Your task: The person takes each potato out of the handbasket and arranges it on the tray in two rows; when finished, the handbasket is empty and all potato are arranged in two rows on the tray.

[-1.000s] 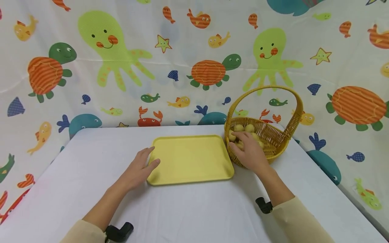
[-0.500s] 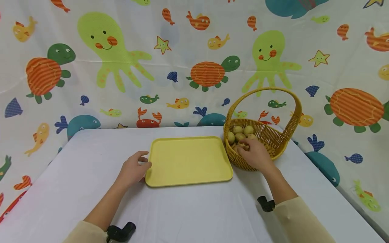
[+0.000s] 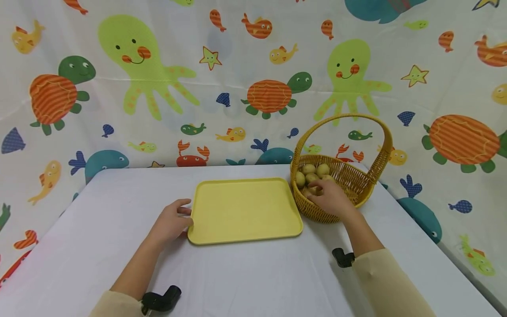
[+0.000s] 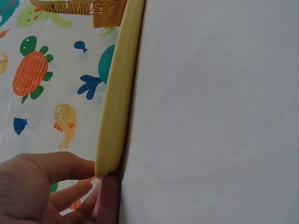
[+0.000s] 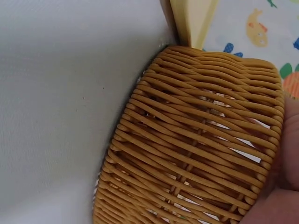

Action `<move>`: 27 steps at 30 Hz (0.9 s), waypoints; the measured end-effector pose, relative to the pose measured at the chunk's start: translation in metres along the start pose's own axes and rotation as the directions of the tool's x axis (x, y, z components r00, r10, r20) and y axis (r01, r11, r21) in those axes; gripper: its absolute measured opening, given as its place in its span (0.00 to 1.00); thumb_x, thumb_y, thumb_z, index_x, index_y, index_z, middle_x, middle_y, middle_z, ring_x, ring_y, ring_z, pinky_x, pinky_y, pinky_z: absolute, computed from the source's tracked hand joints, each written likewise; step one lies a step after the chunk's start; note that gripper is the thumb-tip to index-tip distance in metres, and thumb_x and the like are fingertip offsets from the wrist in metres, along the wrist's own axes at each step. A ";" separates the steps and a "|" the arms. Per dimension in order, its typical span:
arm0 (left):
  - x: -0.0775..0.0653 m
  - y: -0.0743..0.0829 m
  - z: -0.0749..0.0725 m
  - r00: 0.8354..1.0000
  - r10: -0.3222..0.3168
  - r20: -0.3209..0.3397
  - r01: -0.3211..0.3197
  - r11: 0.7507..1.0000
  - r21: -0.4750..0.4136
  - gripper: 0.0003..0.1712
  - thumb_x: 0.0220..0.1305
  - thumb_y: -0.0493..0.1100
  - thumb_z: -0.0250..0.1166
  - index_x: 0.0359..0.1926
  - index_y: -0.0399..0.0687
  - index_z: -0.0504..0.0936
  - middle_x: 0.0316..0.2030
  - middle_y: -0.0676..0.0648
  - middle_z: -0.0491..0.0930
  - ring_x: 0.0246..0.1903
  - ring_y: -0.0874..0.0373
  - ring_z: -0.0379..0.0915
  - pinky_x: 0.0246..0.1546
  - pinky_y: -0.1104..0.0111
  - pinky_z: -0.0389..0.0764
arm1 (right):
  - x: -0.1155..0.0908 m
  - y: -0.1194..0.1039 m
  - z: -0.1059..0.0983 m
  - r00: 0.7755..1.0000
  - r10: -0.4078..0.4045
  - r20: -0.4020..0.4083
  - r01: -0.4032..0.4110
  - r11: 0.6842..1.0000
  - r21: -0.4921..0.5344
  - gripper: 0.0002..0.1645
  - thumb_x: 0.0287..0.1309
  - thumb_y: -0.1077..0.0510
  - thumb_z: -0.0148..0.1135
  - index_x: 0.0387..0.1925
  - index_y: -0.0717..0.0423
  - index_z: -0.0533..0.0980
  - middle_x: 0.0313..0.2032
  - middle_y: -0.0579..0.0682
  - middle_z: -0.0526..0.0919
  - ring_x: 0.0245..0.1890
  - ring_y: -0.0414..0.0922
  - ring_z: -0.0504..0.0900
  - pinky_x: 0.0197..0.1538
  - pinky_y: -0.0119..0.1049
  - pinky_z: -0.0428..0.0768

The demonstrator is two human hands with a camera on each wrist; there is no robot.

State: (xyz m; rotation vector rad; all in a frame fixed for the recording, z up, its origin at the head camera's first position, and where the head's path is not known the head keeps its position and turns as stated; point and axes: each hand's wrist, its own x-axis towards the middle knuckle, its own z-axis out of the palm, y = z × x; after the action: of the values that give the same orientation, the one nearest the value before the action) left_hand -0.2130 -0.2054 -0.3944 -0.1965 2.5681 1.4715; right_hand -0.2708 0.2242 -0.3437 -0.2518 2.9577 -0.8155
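A yellow rectangular tray (image 3: pixel 245 211) lies on the white table. At its left edge my left hand (image 3: pixel 172 222) pinches the rim; the left wrist view shows the thumb (image 4: pixel 70 167) on one side and a finger beneath the tray's end. To the tray's right stands a wicker basket (image 3: pixel 358 189) with a tall arched handle, holding several small potatoes (image 3: pixel 310 178). My right hand (image 3: pixel 330 199) reaches over the basket's near rim, fingers and thumb curled round a potato (image 3: pixel 312 191) that they partly cover. In the right wrist view the basket's woven wall (image 5: pixel 196 135) hides most of that hand.
A white cloth covers the table (image 3: pixel 245 277). Behind it hangs a curtain (image 3: pixel 237 66) printed with sea animals. The basket's handle (image 3: pixel 344 115) arches above and beyond my right hand. The tray's right end sits close against the basket.
My left hand has drawn back from over the tray to its left rim. My right hand has shifted toward the basket's near side, and its fingers have closed round a potato.
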 end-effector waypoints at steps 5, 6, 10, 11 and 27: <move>0.002 -0.005 0.001 1.000 0.020 0.016 -0.019 0.999 -0.049 0.42 0.61 0.32 0.60 0.77 0.35 0.60 0.66 0.30 0.70 0.55 0.43 0.77 0.42 0.61 0.88 | 0.003 0.001 0.000 1.000 0.025 0.003 -0.025 1.000 0.010 0.24 0.67 0.58 0.63 0.63 0.59 0.78 0.59 0.63 0.79 0.60 0.61 0.77 0.60 0.58 0.79; 0.002 -0.006 0.001 1.000 0.018 0.018 -0.017 0.999 -0.052 0.42 0.61 0.32 0.60 0.77 0.35 0.60 0.66 0.30 0.69 0.55 0.43 0.76 0.41 0.61 0.88 | 0.003 0.001 0.001 1.000 0.028 0.003 -0.028 1.000 0.008 0.24 0.66 0.59 0.63 0.62 0.59 0.78 0.58 0.62 0.80 0.60 0.60 0.77 0.60 0.58 0.79; 0.003 -0.008 0.000 1.000 0.013 0.019 -0.012 0.999 -0.048 0.40 0.62 0.32 0.59 0.76 0.35 0.62 0.67 0.31 0.69 0.53 0.45 0.76 0.40 0.62 0.88 | 0.006 0.000 0.001 0.999 0.039 0.009 -0.039 0.999 -0.006 0.21 0.65 0.60 0.63 0.59 0.56 0.80 0.57 0.61 0.80 0.59 0.59 0.76 0.61 0.58 0.78; 0.003 -0.008 0.000 1.000 0.010 0.019 -0.009 0.999 -0.051 0.40 0.62 0.32 0.59 0.76 0.36 0.63 0.67 0.31 0.69 0.52 0.45 0.76 0.40 0.62 0.89 | 0.006 0.000 0.001 0.999 0.040 0.013 -0.040 0.999 -0.008 0.21 0.65 0.60 0.63 0.59 0.56 0.81 0.57 0.61 0.80 0.59 0.59 0.76 0.61 0.59 0.77; -0.001 -0.007 0.000 1.000 0.000 0.007 0.000 0.997 -0.075 0.39 0.63 0.32 0.58 0.76 0.35 0.64 0.66 0.32 0.70 0.55 0.43 0.73 0.41 0.62 0.89 | 0.015 -0.001 0.001 0.997 0.030 0.077 -0.031 1.000 0.006 0.21 0.63 0.62 0.63 0.57 0.50 0.83 0.61 0.62 0.79 0.64 0.61 0.73 0.69 0.64 0.71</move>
State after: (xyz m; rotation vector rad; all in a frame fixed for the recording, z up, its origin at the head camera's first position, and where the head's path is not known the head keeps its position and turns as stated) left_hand -0.2107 -0.2091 -0.4005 -0.2008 2.5099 1.5666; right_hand -0.2850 0.2203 -0.3440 -0.2312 2.8796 -0.7937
